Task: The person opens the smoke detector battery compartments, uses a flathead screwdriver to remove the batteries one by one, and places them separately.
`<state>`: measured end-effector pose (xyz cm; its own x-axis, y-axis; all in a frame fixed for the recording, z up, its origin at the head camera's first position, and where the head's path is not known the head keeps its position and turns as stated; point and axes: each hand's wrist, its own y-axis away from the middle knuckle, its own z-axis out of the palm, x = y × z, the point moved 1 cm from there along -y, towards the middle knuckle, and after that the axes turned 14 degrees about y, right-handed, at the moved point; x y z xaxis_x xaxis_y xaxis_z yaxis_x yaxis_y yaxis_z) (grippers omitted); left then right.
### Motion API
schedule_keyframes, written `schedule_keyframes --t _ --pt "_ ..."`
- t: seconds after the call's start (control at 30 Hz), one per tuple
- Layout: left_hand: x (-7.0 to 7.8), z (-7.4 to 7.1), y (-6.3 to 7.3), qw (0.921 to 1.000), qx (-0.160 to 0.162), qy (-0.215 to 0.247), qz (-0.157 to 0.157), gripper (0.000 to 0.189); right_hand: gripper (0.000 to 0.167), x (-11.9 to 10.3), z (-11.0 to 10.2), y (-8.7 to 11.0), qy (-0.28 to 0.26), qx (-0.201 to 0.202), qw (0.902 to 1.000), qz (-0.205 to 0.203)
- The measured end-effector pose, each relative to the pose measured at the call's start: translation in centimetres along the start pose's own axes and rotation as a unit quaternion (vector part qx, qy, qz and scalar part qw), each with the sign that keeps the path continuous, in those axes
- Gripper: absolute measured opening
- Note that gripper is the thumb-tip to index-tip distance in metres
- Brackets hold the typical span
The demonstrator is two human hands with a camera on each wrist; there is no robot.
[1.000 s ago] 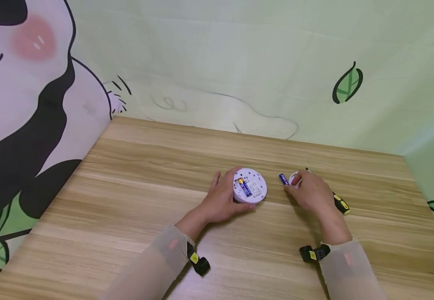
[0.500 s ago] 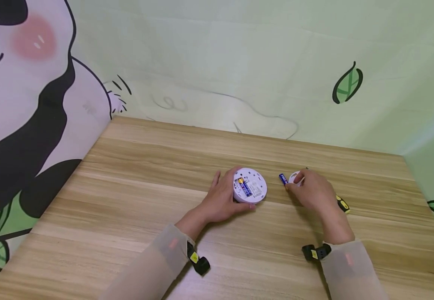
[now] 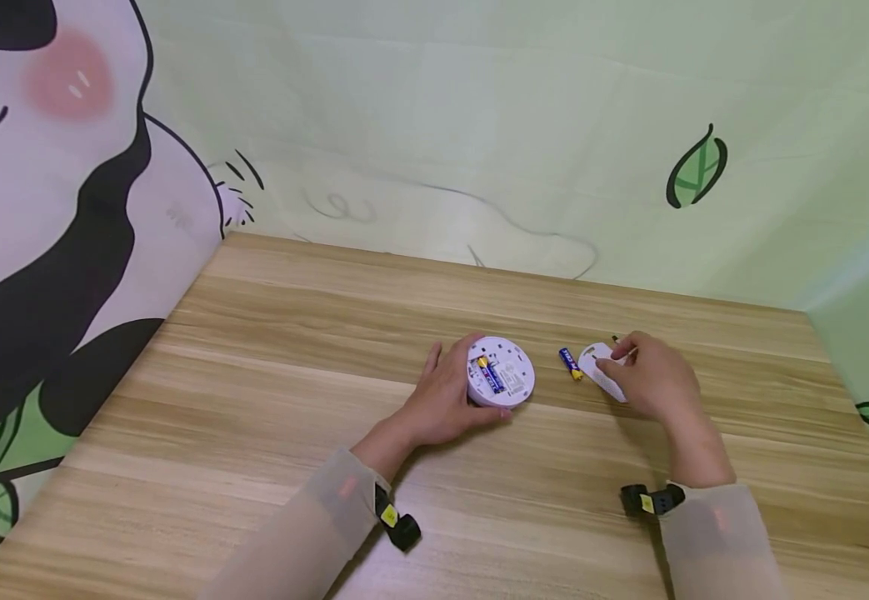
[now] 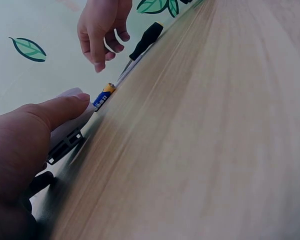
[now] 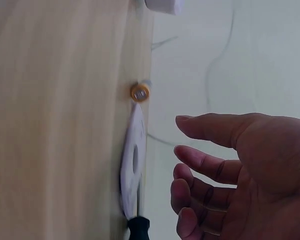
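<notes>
My left hand (image 3: 437, 404) grips a round white device (image 3: 518, 367), fingers along its far left side and thumb at the front rim. The device's open compartment faces up and shows blue-and-yellow battery cells (image 3: 490, 375). To its right, a loose blue battery (image 3: 571, 364) with a yellow end lies on the table. Beside that battery is a flat white plate (image 3: 594, 363). Over the plate hovers my right hand (image 3: 657, 379); in the right wrist view its fingers (image 5: 210, 167) are loosely bent, apart from the plate, with nothing between them.
A screwdriver with a black and yellow handle (image 4: 147, 41) lies by the plate, mostly hidden under the right hand in the head view. The wood-grain table (image 3: 314, 333) meets a pale green printed wall (image 3: 419, 125) at the back.
My right hand has drawn away from the loose battery and moved right, uncovering more of the white plate. The left hand and the round device stay in place.
</notes>
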<state>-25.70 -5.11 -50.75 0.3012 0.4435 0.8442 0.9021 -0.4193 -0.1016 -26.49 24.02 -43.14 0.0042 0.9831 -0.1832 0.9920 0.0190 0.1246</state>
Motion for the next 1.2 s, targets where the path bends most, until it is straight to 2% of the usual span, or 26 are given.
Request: schedule_keyframes --t 0.47,0.97,1.2 --pt "0.4 -0.1 0.0 0.9998 0.000 0.013 -0.012 0.116 0.048 3.6 -1.4 0.3 -0.019 0.008 0.9990 0.039" --pt "0.4 -0.2 0.1 0.9996 0.005 0.024 -0.014 0.116 0.059 5.9 -1.5 0.3 -0.022 -0.068 0.9955 0.062" --pt "0.5 -0.2 0.1 0.9996 0.005 0.024 -0.016 0.116 0.058 6.2 -1.4 0.2 -0.017 -0.068 0.9955 0.064"
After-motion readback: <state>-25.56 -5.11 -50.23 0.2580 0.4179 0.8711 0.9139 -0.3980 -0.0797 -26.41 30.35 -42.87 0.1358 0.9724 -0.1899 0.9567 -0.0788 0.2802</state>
